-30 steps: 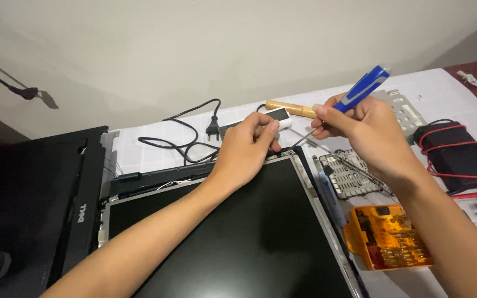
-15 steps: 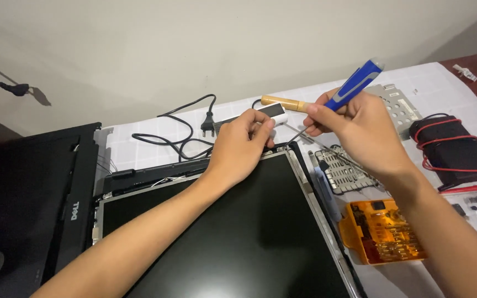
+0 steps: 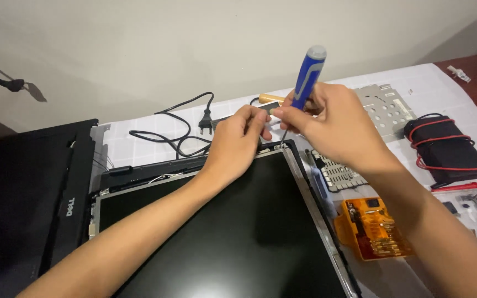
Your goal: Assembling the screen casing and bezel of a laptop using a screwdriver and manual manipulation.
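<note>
Blue screwdriver (image 3: 307, 74) now upright, no longer slanted, right hand (image 3: 332, 124) fingers pinching it; left hand (image 3: 237, 144) fingertips seemingly pressed on panel corner (image 3: 276, 148).

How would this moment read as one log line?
right hand: holds blue screwdriver upright | tip: at screen panel top corner | left hand: steadies corner

The screwdriver (image 3: 306, 74) has a blue handle with a grey cap and a thin metal shaft; it stands nearly upright, leaning slightly to the right at the top, with its tip set down at the top right corner of the laptop screen panel (image 3: 238, 232). That panel is a dark, glossy rectangle in a thin metal frame, lying flat and face up on the counter, its far right corner right under the screwdriver tip.
</note>
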